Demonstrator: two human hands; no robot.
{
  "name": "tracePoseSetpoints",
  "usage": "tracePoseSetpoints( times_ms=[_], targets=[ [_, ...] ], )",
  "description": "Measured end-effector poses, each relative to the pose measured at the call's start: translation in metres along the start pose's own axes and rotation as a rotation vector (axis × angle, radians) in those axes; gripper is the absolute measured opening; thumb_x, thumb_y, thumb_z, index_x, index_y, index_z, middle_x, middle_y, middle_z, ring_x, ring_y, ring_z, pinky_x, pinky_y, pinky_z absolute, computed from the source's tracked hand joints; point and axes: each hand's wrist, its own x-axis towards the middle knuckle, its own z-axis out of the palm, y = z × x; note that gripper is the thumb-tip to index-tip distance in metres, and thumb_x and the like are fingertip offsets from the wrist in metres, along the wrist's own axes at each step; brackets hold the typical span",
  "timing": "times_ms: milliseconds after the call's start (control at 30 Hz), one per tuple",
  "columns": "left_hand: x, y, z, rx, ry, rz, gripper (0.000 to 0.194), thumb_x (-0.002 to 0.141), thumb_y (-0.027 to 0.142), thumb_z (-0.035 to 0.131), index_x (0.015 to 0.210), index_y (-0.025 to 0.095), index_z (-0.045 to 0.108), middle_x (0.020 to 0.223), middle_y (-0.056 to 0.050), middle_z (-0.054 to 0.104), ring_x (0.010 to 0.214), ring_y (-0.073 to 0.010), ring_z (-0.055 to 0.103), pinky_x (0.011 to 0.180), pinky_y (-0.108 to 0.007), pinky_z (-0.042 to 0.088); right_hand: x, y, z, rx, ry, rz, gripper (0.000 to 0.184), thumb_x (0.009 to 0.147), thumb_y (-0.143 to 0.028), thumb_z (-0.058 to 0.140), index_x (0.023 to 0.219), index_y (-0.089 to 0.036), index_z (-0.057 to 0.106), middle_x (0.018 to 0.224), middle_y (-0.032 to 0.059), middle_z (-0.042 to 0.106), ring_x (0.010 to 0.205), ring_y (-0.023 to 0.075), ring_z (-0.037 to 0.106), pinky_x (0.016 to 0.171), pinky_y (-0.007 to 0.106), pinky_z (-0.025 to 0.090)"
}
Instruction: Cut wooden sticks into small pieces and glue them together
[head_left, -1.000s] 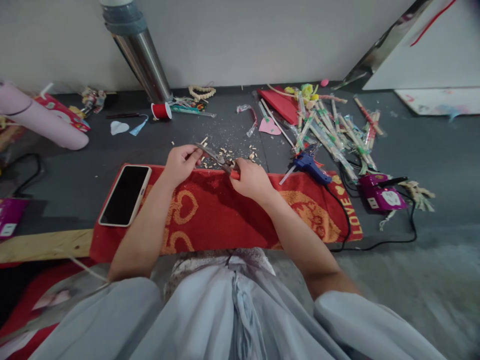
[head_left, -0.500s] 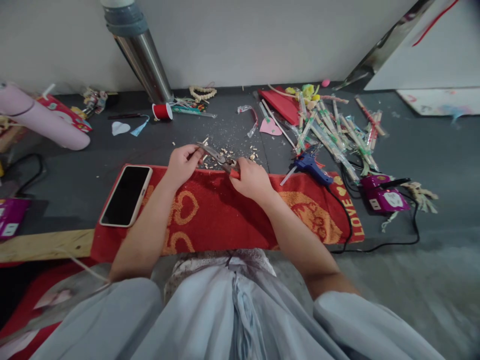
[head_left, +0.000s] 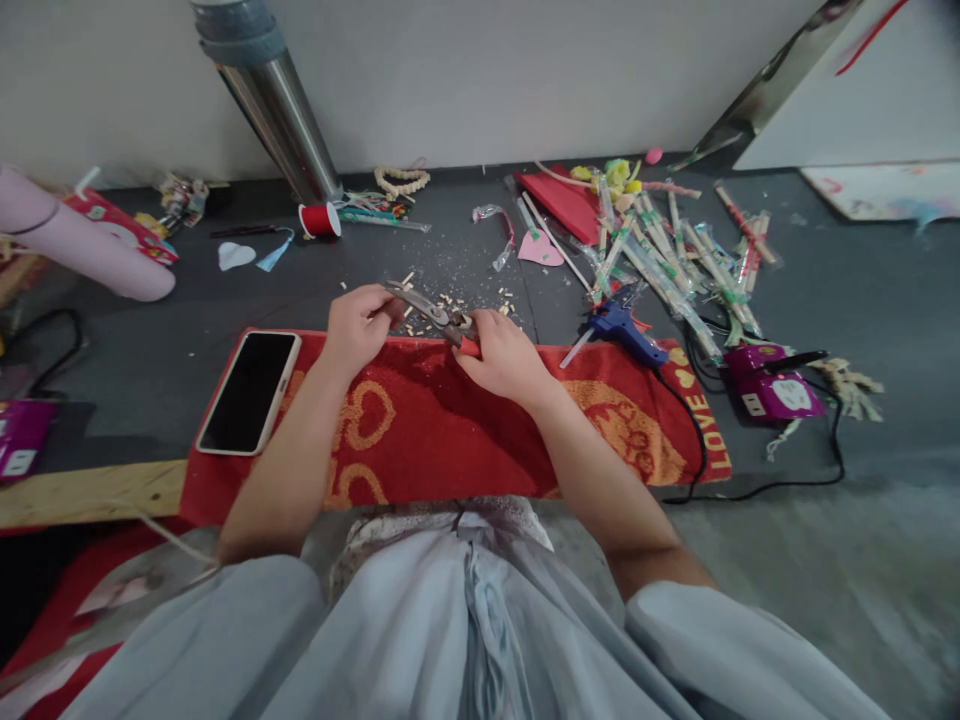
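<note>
My right hand (head_left: pixel 504 352) is closed around the red-gripped handles of a pair of pliers (head_left: pixel 429 308) with long grey metal jaws. The jaws point left and away from me, toward my left hand (head_left: pixel 358 328). Its fingers are drawn together beside the jaw tips; whatever they pinch is hidden or too small to name. Beneath and beyond the tool, small pale cut bits (head_left: pixel 448 300) and fine crumbs lie scattered on the dark tabletop. Both hands are above the far edge of a red towel (head_left: pixel 442 430) with orange hearts.
Left on the towel lies a phone (head_left: pixel 250 392); on its right, a blue glue gun (head_left: pixel 626 330) with a black cord. Many wrapped sticks (head_left: pixel 667 250) are heaped beyond. A steel flask (head_left: pixel 281 120), red ribbon spool (head_left: pixel 320 220) and pink bottle (head_left: pixel 90 240) stand or lie leftward.
My left hand has shifted slightly left, its fingers curling back from the jaw tips. The right hand keeps hold of the pliers, almost unmoved. The view has tilted slightly.
</note>
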Motion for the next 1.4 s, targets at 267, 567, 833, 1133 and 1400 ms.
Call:
tracePoseSetpoints(
  times_ms=[267, 567, 833, 1133, 1400],
  targets=[
    [0.000, 0.000, 0.000, 0.046, -0.038, -0.006, 0.024, 0.082, 0.023, 0.049, 0.059, 0.019, 0.054, 0.064, -0.002, 0.060, 0.060, -0.0120, 0.052, 0.060, -0.026, 0.042, 0.002, 0.001, 0.003, -0.005, 0.016, 0.028, 0.028, 0.083, -0.033, 0.045, 0.102, -0.014, 0.053, 0.105, 0.0162, 0.065, 0.097, 0.0295, 0.059, 0.084, 0.040, 0.045],
    [-0.001, -0.001, 0.001, 0.083, -0.034, 0.026, 0.027, 0.085, 0.027, 0.051, 0.060, 0.020, 0.055, 0.064, -0.003, 0.061, 0.062, -0.0139, 0.054, 0.062, -0.028, 0.041, 0.001, -0.005, 0.000, -0.084, -0.014, 0.099, 0.020, 0.080, -0.028, 0.044, 0.094, -0.016, 0.053, 0.098, 0.0150, 0.067, 0.087, 0.0285, 0.062, 0.074, 0.037, 0.044],
    [-0.002, -0.002, 0.004, -0.014, -0.042, -0.066, 0.024, 0.087, 0.032, 0.052, 0.080, 0.019, 0.069, 0.068, -0.003, 0.066, 0.057, -0.0113, 0.055, 0.057, -0.024, 0.042, 0.001, -0.010, -0.010, -0.101, 0.016, 0.198, 0.023, 0.082, -0.030, 0.044, 0.095, -0.017, 0.057, 0.086, 0.0127, 0.070, 0.072, 0.0239, 0.062, 0.063, 0.033, 0.039],
    [0.000, -0.011, -0.003, 0.210, -0.134, -0.287, 0.026, 0.081, 0.032, 0.054, 0.084, 0.014, 0.072, 0.070, -0.005, 0.068, 0.062, -0.0135, 0.057, 0.065, -0.027, 0.043, 0.007, 0.004, -0.010, -0.106, 0.025, 0.313, 0.025, 0.086, -0.034, 0.041, 0.093, -0.016, 0.057, 0.086, 0.0136, 0.070, 0.079, 0.0268, 0.065, 0.064, 0.032, 0.037],
    [0.001, -0.014, -0.005, 0.405, -0.283, -0.317, 0.022, 0.076, 0.028, 0.052, 0.069, 0.015, 0.068, 0.070, -0.007, 0.067, 0.069, -0.0180, 0.059, 0.067, -0.030, 0.039, 0.005, 0.003, -0.006, -0.078, -0.005, 0.274, 0.025, 0.085, -0.033, 0.043, 0.094, -0.015, 0.056, 0.093, 0.0153, 0.069, 0.081, 0.0281, 0.065, 0.065, 0.033, 0.038]
  ],
)
